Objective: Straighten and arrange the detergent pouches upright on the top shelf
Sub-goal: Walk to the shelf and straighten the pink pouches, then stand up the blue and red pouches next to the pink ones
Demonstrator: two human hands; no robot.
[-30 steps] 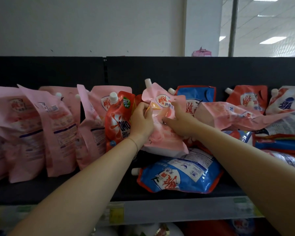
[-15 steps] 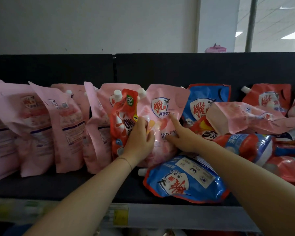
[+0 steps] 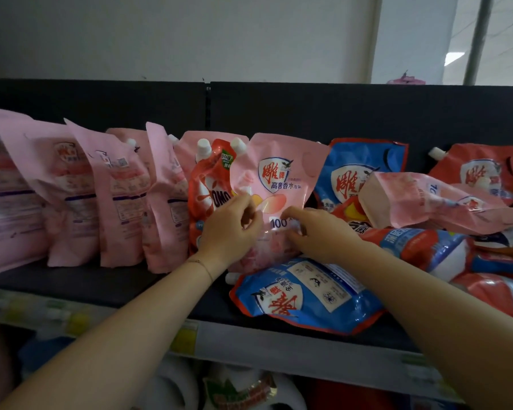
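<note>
- head view: a pink pouch [image 3: 282,179] stands upright at the middle of the top shelf [image 3: 71,282], facing front. it sits just beside a red pouch [image 3: 211,190] on its left, with a standing blue pouch [image 3: 365,170] behind its right edge.
- the left hand [image 3: 228,232] and right hand [image 3: 320,232] sit low on its front. the fingers are curled in narrow and seem to pinch the film on either side of the lower half.
- its base is hidden behind the hands and seems to rest partly on a flat blue pouch [image 3: 305,294] lying in front. on such soft, uneven footing it may slump forward or slide once let go.
- that flat blue pouch reaches the shelf's front edge, so a nudge from a wrist could push it off.
- to the right, a sideways pink pouch [image 3: 427,202] lies across a loose heap. pulling anything from under it could set the pile sliding.
- the row of pink pouches [image 3: 116,190] on the left stands close-packed and a little tilted. a shove against the red pouch could topple them one into the next.
</note>
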